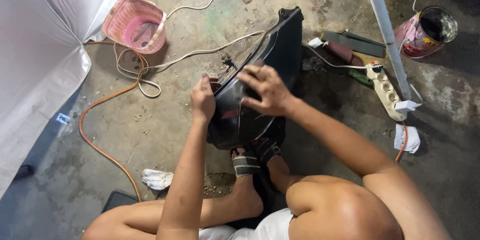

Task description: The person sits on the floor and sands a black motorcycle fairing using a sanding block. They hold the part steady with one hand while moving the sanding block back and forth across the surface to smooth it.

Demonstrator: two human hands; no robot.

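Black panel point(260, 85) under both hands; cables point(150, 70), basket point(134, 24) beside.

A pink basket point(134, 24), orange hose point(100, 105), white power strip point(386, 89) and paint can point(429, 31) lie on the concrete floor point(165, 135).

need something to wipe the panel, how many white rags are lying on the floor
2: one white rag on the floor by the left knee, another on the right beside the power strip. Others may be hidden.
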